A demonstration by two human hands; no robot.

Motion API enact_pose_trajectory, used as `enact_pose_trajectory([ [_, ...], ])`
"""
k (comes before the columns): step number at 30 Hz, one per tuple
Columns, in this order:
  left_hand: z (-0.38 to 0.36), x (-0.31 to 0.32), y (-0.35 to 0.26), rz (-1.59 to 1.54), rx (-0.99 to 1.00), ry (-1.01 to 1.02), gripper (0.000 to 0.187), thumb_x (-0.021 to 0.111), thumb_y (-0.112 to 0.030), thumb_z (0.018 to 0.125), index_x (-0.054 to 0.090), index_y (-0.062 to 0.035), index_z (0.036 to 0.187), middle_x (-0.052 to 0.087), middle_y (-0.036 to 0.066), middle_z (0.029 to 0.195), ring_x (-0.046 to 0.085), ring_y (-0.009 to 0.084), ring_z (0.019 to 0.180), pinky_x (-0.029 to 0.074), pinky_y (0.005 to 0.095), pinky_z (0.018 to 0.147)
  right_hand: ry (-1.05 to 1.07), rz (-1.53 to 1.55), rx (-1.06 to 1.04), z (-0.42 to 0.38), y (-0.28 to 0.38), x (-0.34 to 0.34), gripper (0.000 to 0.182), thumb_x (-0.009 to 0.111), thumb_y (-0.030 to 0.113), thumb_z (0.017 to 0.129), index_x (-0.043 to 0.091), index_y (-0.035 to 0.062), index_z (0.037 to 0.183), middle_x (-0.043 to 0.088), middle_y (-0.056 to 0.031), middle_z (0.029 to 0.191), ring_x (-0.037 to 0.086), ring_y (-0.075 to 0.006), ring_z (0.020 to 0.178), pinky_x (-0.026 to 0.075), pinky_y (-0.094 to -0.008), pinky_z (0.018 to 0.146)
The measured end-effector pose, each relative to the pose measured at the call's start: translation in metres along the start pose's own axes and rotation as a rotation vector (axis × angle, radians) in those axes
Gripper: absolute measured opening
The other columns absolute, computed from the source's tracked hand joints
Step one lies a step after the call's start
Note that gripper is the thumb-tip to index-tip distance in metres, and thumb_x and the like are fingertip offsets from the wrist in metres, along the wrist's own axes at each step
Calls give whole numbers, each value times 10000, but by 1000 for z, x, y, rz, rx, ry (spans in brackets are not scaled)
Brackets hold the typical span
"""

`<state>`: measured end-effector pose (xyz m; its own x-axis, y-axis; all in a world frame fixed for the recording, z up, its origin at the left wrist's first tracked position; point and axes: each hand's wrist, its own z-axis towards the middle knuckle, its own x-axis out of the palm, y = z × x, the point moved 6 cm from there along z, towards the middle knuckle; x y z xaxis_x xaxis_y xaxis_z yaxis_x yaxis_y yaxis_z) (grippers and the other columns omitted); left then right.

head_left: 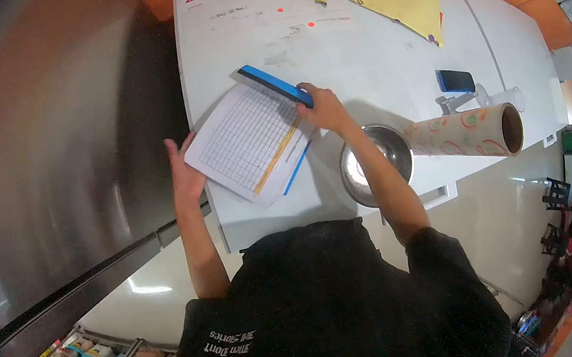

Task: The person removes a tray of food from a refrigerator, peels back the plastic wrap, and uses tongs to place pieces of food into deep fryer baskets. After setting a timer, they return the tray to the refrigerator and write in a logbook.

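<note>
A blue-edged clipboard or file [276, 85] lies tilted before me on the white table, a long blue bar along its upper edge. Its stack of printed grid sheets [248, 135] fans out toward the lower left, and one sheet has a yellow band. My right hand [323, 108] is closed on the right end of the blue bar. At the left corner of the sheets is my left hand [186, 171], fingers apart and right at the paper's edge. A shiny metal bowl [406, 147] sits under my right forearm.
The white table [226, 45] carries a large patterned roll [456, 135] beside the bowl. Farther right are a dark phone [455, 80] and a clear cup [513, 97]. Yellow paper [397, 5] lies at the back. A dark metallic panel [82, 137] borders the left side.
</note>
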<state>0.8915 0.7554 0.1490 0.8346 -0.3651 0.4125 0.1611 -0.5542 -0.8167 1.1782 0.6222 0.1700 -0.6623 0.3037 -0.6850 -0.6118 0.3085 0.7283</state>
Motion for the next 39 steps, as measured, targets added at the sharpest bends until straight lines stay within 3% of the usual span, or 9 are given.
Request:
enact_pose_trajectory([
  [7, 1, 37, -24, 203, -16, -112, 512, 649, -61, 759, 445, -39, 1229, 554, 114, 1096, 553, 217, 981, 455, 319, 835, -19, 199, 78, 15, -51, -2, 373, 555, 308, 791, 604, 9, 1009, 639, -198, 819, 634, -284, 773, 494, -340, 710],
  [12, 45, 118, -87, 3, 66, 128, 520, 564, -82, 810, 373, -59, 1294, 482, 174, 1206, 509, 250, 1074, 450, 352, 880, -103, 251, 181, 23, -69, -4, 370, 499, 327, 852, 615, 11, 1004, 644, -167, 837, 620, -252, 775, 485, -331, 705],
  [17, 113, 182, -89, -339, -93, 199, 413, 499, -31, 849, 362, 59, 1228, 470, 199, 1197, 514, 301, 1066, 467, 371, 899, -256, 707, 280, 14, -69, -24, 461, 408, 398, 907, 582, -1, 1057, 616, -136, 977, 581, -231, 883, 462, -327, 759],
  [23, 161, 226, -79, 165, 4, 324, 358, 601, -140, 811, 500, 60, 1090, 562, 189, 1041, 528, 297, 1062, 478, 360, 858, -457, 1103, 255, 20, -43, -46, 570, 459, 451, 884, 498, -62, 1130, 573, -157, 1049, 551, -207, 934, 444, -338, 799],
  [26, 165, 204, -66, 1106, 607, 156, 340, 698, -221, 712, 594, 16, 933, 608, 173, 910, 544, 289, 1010, 468, 363, 820, -492, 896, 424, 30, -76, -36, 436, 616, 240, 791, 507, -50, 1097, 590, -133, 999, 574, -202, 869, 469, -326, 744],
  [30, 127, 130, -51, 1211, 863, -88, 466, 723, -279, 666, 574, -13, 1018, 568, 173, 1047, 526, 336, 1002, 410, 395, 887, -575, 967, 535, 26, -108, -28, 377, 644, 83, 730, 508, -53, 1055, 594, -143, 972, 583, -206, 843, 474, -315, 736],
  [34, 103, 35, -32, 1217, 647, -336, 632, 733, -312, 669, 479, 8, 1151, 473, 200, 1174, 455, 345, 1100, 382, 416, 915, -623, 944, 482, 34, -134, -31, 416, 637, 98, 728, 483, -77, 1072, 581, -181, 991, 576, -237, 887, 466, -343, 774],
  [37, 88, -7, -15, 1181, 548, -433, 739, 735, -322, 678, 392, 29, 1230, 408, 238, 1220, 411, 361, 1142, 362, 424, 937, -609, 512, 657, 36, -131, -42, 474, 624, 122, 742, 440, -58, 1140, 567, -131, 971, 581, -235, 818, 494, -322, 649],
  [39, 65, -11, -15, 1174, 502, -497, 751, 738, -306, 678, 377, 41, 1238, 397, 245, 1228, 399, 366, 1151, 355, 426, 943, -849, 80, 364, 28, -102, -53, 558, 648, 190, 746, 407, -89, 1165, 536, -198, 1001, 540, -298, 913, 444, -366, 781],
])
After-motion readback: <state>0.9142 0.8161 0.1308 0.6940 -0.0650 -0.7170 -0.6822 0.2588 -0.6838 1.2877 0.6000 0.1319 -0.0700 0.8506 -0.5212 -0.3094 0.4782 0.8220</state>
